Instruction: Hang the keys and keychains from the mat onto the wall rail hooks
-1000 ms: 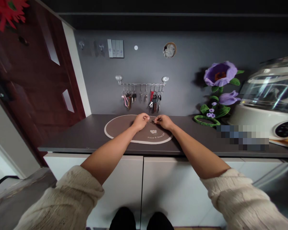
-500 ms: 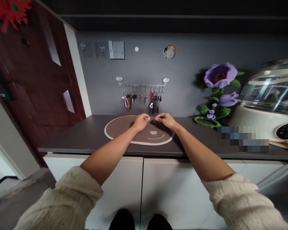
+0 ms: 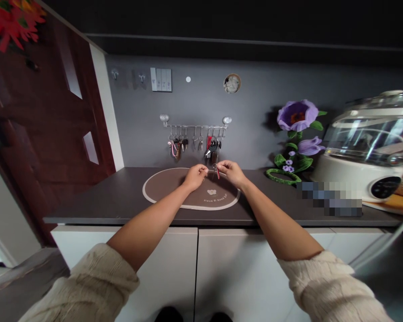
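Over the brown oval mat (image 3: 168, 188), my two hands are raised close together. My right hand (image 3: 232, 172) pinches a key ring (image 3: 215, 167) at its fingertips; a thin red piece and what looks like a key hang from it. Just left of the ring, my left hand (image 3: 195, 176) is closed, thumb against fingers. Whatever it holds is too small or hidden to make out. Behind the hands, several bunches of keys (image 3: 177, 146) hang from the hooks of a metal rail (image 3: 196, 126) on the grey wall.
At the right stand a purple artificial flower (image 3: 297, 116) and a white appliance with a clear lid (image 3: 345, 174). A blurred patch (image 3: 332, 199) lies before them. The dark counter (image 3: 97, 197) runs above white cabinet doors; a dark red door (image 3: 53, 125) is at left.
My hands have moved slightly apart. The ring now hangs from my right hand with its red piece visible, where before it spanned both hands. The view has tilted up a little.
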The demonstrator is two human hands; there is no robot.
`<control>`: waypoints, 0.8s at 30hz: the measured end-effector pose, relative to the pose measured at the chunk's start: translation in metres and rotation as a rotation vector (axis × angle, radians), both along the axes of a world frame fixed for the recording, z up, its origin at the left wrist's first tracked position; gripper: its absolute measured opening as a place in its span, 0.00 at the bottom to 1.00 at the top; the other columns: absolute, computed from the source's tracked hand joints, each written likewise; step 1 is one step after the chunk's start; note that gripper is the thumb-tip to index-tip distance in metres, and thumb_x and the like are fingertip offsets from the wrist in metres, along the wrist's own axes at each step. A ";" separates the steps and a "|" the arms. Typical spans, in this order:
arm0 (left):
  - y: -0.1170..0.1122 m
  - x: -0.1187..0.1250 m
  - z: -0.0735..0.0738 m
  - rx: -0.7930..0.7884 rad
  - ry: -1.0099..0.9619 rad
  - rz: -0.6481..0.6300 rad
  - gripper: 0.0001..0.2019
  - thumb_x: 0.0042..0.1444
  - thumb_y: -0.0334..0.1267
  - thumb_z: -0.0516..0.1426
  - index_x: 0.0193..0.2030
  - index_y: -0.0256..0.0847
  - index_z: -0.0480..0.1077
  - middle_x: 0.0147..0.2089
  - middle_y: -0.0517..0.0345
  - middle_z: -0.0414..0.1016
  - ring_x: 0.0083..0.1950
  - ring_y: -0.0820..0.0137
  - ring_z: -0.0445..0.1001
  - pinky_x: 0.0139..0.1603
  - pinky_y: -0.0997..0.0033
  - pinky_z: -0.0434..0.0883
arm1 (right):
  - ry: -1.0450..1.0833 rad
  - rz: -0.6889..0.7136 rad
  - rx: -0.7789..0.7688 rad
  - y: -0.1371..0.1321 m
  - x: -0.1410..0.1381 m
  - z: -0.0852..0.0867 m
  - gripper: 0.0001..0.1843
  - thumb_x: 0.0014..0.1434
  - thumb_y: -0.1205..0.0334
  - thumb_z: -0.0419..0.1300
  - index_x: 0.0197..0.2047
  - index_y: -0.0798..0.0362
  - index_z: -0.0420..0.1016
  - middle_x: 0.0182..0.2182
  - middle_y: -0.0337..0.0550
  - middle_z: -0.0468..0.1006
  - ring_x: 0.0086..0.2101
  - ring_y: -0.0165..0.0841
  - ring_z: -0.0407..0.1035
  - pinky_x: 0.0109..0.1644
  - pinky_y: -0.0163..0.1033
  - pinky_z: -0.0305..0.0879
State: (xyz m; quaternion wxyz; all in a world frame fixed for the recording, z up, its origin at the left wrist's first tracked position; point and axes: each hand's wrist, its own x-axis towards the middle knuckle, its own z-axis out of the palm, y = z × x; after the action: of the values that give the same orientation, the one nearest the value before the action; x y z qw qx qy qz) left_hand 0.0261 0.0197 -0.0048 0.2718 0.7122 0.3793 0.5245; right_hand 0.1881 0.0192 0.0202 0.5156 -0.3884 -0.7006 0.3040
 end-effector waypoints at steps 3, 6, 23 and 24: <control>0.000 0.000 0.000 0.002 0.009 -0.001 0.07 0.50 0.37 0.50 0.30 0.35 0.65 0.24 0.61 0.66 0.22 0.78 0.63 0.25 0.78 0.62 | 0.072 0.041 0.000 0.001 0.000 -0.001 0.16 0.44 0.50 0.59 0.27 0.56 0.65 0.20 0.35 0.67 0.21 0.24 0.60 0.30 0.33 0.59; 0.001 0.001 -0.001 -0.012 0.006 0.003 0.07 0.49 0.37 0.50 0.29 0.35 0.65 0.25 0.60 0.67 0.22 0.78 0.63 0.25 0.77 0.61 | 0.129 0.088 -0.009 0.003 0.001 -0.003 0.17 0.44 0.49 0.59 0.27 0.55 0.63 0.19 0.34 0.66 0.20 0.24 0.59 0.28 0.34 0.58; 0.005 0.004 -0.007 -0.080 -0.099 -0.032 0.07 0.48 0.39 0.51 0.27 0.36 0.64 0.24 0.61 0.65 0.21 0.78 0.62 0.24 0.77 0.60 | 0.170 -0.054 0.044 0.018 0.010 0.018 0.17 0.44 0.49 0.57 0.27 0.55 0.64 0.19 0.34 0.65 0.21 0.23 0.57 0.27 0.32 0.55; 0.005 0.004 -0.007 -0.080 -0.098 -0.032 0.07 0.48 0.39 0.50 0.27 0.36 0.64 0.24 0.61 0.65 0.22 0.78 0.62 0.24 0.78 0.60 | 0.160 -0.060 0.055 0.021 0.010 0.019 0.17 0.44 0.49 0.57 0.26 0.55 0.64 0.18 0.34 0.65 0.20 0.23 0.57 0.27 0.32 0.55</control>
State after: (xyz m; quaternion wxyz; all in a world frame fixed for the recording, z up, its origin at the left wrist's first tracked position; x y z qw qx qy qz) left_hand 0.0306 0.0247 -0.0118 0.3269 0.6800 0.3747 0.5388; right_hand 0.1984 0.0401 0.0392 0.5893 -0.3693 -0.6532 0.2995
